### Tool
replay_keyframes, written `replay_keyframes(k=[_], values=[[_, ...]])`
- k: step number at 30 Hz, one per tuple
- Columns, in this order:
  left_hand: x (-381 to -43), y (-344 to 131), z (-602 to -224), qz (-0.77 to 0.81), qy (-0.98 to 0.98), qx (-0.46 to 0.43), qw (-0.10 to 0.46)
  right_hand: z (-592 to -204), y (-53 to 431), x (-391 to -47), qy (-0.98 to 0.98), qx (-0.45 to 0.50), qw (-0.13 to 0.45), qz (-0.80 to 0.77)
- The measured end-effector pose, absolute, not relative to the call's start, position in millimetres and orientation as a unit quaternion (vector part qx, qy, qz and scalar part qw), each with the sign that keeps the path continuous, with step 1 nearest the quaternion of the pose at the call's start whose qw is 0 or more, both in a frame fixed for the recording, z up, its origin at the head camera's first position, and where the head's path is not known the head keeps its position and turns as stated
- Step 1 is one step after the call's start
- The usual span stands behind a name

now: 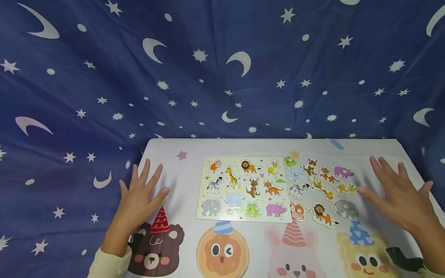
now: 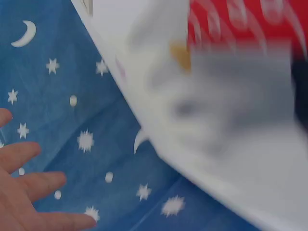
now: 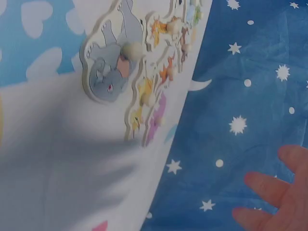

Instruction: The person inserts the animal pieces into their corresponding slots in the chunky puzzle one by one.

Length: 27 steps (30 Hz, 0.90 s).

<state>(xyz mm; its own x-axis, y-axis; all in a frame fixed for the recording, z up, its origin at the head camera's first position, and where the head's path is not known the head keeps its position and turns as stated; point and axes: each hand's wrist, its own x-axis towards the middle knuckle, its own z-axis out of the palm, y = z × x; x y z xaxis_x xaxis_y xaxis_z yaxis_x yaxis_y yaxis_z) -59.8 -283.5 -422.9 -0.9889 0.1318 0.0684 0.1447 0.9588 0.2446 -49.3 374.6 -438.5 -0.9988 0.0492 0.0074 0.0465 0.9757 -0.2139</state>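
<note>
My left hand (image 1: 140, 199) hovers over the left side of the table, fingers straight and spread, holding nothing. On the right, my right hand (image 1: 399, 197) is likewise spread, its thumb close to the yellow goat piece (image 1: 345, 189) and the grey elephant piece (image 1: 346, 209). Between the hands lies an animal puzzle board (image 1: 222, 163) with printed pictures. Several knobbed wooden pieces are grouped at its right, among them a lion (image 1: 323, 215), a zebra (image 1: 299, 190), a giraffe (image 1: 322, 188), a purple hippo (image 1: 343, 172) and a monkey (image 1: 299, 211). In the right wrist view the elephant piece (image 3: 108, 72) shows its round knob.
A white tablecloth (image 1: 174, 177) printed with party-hat animals covers the table. Behind it and at the sides hangs a blue cloth (image 1: 194, 77) with moons and stars. The monkey, frog (image 1: 290, 161) and zebra pieces lie close along the board's right edge.
</note>
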Motion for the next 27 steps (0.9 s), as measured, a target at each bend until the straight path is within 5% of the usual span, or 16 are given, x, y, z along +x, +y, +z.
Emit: replay_keyframes(k=[11, 27], values=[[-57.8, -233.7, -464.5, -0.286, -0.955, -0.078, -0.015, -449.3, 354.4, -54.6, -0.988, -0.003, 0.010, 0.152], [-59.3, -196.2, -485.4, -0.271, -0.949, -0.048, -0.151, -471.7, 307.5, -79.0, -0.976, 0.048, 0.056, 0.203]])
